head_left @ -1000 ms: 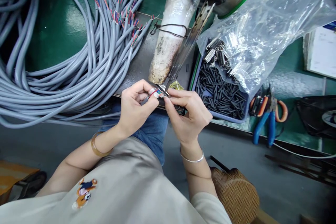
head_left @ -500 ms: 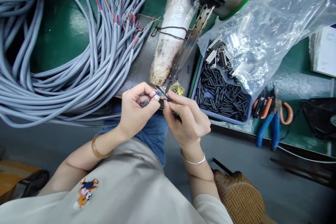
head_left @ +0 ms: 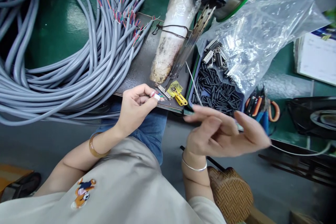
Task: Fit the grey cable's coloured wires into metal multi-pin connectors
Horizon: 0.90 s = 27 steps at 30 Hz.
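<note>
While left-hand fingers (head_left: 149,104) pinch coloured wires (head_left: 160,95), the silvery, toothed connector (head_left: 163,91) slants.

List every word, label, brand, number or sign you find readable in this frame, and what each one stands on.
None can be read.
White sheet at the right edge: faint marks, too blurred to read.
Yellow patch on the work plate: too small to tell whether it bears print.
Shirt: an embroidered figure, no lettering visible.
</note>
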Motion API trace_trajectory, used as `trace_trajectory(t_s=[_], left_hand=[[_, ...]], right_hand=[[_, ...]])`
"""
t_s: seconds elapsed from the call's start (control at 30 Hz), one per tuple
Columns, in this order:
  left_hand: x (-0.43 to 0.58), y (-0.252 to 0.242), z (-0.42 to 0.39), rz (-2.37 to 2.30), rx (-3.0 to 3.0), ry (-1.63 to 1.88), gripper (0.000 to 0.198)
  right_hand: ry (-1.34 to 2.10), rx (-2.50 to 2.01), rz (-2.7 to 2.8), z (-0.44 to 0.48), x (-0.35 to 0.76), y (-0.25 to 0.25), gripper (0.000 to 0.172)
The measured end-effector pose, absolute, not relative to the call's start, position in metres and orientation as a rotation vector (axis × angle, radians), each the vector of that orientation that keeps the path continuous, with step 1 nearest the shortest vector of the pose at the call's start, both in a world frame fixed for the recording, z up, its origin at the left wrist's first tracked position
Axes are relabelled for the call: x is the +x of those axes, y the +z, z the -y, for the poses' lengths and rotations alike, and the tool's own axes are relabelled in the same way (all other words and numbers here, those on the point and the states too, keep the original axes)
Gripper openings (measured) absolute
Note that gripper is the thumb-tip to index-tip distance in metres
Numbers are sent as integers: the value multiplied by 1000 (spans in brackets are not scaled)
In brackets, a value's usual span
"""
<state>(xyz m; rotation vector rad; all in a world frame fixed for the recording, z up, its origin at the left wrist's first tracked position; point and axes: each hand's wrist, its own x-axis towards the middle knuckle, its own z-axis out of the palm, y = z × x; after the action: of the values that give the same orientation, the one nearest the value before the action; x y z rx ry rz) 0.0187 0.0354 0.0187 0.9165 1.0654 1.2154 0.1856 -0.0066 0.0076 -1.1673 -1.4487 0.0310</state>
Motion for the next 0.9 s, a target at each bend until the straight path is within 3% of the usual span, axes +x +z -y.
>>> trace_trajectory(t_s=[0.1,0.23,0.9], left_hand=[[19,18,-36,-1077,931,1221,10],[22,19,-37,-1092,987,1269,10],[25,26,-43,-1203,1159,1296,14]], right_hand=[[-142,-1202,1595,4,180,6,28],[58,-1194,1760,-5,172,4,17],[85,-1159,1709,-18,168,6,19]])
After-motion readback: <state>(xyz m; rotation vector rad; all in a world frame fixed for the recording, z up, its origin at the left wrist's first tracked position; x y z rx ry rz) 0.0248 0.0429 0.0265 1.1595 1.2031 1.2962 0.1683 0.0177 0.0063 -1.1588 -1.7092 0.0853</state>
